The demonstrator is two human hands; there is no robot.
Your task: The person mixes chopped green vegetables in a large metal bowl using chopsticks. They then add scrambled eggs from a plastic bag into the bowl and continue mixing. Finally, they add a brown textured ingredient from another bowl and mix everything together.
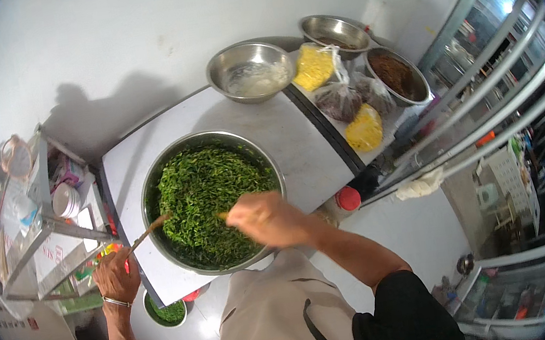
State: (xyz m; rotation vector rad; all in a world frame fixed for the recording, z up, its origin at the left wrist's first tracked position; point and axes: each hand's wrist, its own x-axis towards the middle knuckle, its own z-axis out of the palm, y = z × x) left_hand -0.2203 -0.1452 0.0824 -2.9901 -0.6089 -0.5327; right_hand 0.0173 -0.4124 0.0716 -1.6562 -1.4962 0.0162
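Observation:
A large stainless steel basin (277, 169) full of chopped green leaves (209, 199) stands on the white tabletop in front of me. My left hand (117, 274), with a bracelet at the wrist, grips a thin brown wooden stick (146, 232) at the basin's left side. The stick's far end reaches over the rim to the greens. My right hand (263, 220) is closed above the greens, near the basin's right front. A short yellowish end of a thin thing (222, 216) pokes out of that fist; the rest is hidden, and the hand is slightly blurred.
A steel bowl with white powder (255, 77) sits at the back. Beyond it are bags of yellow food (313, 66) and a bowl of brown filling (396, 73). Left stands a metal shelf (47, 225). A red-lidded jar (347, 199) is at right; a bowl of greens (167, 312) lies below.

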